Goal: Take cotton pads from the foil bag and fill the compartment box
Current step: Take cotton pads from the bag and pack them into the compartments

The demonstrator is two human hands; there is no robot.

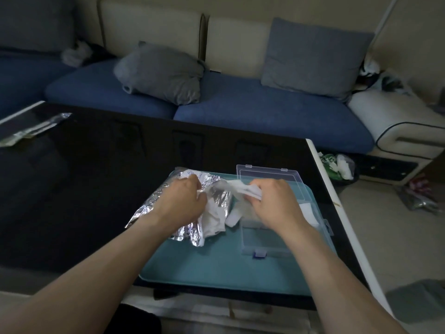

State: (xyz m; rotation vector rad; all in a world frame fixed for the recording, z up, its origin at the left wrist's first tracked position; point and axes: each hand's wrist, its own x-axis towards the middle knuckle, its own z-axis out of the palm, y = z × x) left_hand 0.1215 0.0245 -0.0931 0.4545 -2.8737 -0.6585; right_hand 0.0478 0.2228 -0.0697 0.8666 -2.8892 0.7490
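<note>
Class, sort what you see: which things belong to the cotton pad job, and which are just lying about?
Job: foil bag, cotton pads, compartment box, left hand, right hand.

Lying about: grey cushions, foil wrapper, teal tray.

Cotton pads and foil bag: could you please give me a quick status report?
Left hand grips foil bag. Right hand pinches cotton pads over open compartment box. Some pads already in box. Nothing in the way.
</note>
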